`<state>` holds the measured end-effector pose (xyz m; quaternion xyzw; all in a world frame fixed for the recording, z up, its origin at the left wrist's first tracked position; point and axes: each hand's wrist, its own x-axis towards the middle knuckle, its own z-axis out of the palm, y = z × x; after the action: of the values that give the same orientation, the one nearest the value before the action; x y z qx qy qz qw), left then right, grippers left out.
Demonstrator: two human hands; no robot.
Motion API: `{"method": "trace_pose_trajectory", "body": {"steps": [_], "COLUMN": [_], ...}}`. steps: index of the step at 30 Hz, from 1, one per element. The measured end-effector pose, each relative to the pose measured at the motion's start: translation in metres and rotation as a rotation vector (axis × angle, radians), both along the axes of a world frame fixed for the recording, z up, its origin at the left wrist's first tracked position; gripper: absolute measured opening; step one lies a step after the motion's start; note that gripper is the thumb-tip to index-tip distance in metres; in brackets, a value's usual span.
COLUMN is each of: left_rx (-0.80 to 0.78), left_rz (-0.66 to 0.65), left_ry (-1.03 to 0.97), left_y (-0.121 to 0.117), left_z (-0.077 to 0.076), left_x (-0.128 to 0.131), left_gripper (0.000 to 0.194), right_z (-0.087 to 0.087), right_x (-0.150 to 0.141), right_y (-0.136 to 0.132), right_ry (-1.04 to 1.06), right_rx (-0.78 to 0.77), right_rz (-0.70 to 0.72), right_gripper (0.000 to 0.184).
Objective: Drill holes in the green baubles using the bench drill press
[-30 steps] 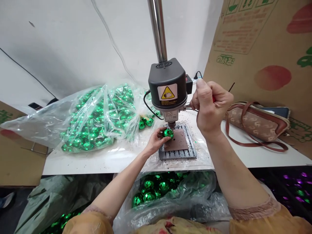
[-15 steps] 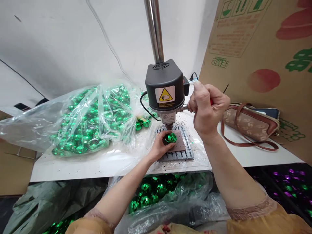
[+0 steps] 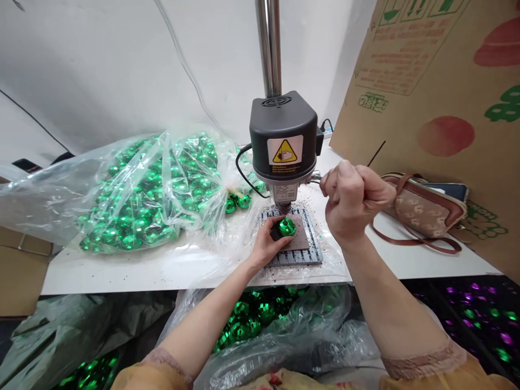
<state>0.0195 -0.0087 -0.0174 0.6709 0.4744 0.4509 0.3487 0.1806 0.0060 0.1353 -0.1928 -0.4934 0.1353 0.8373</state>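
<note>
My left hand (image 3: 268, 241) grips a shiny green faceted ball (image 3: 287, 227) between thumb and fingers. The ball rests on a brown square pad (image 3: 299, 242) on the slotted metal base (image 3: 314, 254) of a small drill press (image 3: 282, 135). The thin bit meets the top of the ball, below the chuck (image 3: 284, 207). My right hand (image 3: 353, 200) is closed around the drill press's feed handle, most of which the fingers hide; a thin dark rod end sticks up behind the hand.
A clear plastic bag (image 3: 134, 189) of green balls lies on the white table (image 3: 122, 273) at left, with several loose balls (image 3: 238, 202) beside it. A handbag (image 3: 426, 206) and a large carton (image 3: 410, 86) stand at right. Below the edge, an open bag holds more balls (image 3: 260, 314).
My left hand has moved the ball onto the middle of the pad, under the bit. My right hand has pulled the handle down and the bit has come down to the ball.
</note>
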Motion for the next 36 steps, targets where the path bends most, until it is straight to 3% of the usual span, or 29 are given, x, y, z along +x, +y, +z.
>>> {"method": "trace_pose_trajectory", "body": {"steps": [5,16,30,33,36], "left_rx": [0.011,0.002,-0.009,-0.007,0.000], "left_rz": [-0.013,0.011,0.003,0.003,0.046], "left_ry": [-0.013,-0.026,-0.057,-0.057,-0.040], "left_y": [0.001,-0.001,-0.001,0.000,-0.001], "left_z": [-0.002,0.000,-0.003,-0.002,0.002], "left_x": [0.000,0.000,0.000,0.001,0.004], "left_gripper": [0.055,0.054,0.055,0.055,0.053], "right_z": [-0.006,-0.019,-0.035,-0.025,0.004], "right_x": [-0.001,0.002,0.003,0.001,0.000], "right_y": [0.001,0.001,0.001,0.000,0.001], "right_ry": [0.006,-0.071,-0.084,-0.053,-0.013], "right_rx": [0.102,0.169,0.293,0.234,0.086], "right_rz": [-0.032,-0.069,-0.022,-0.032,-0.027], "right_gripper": [0.053,0.056,0.049,0.052,0.050]}}
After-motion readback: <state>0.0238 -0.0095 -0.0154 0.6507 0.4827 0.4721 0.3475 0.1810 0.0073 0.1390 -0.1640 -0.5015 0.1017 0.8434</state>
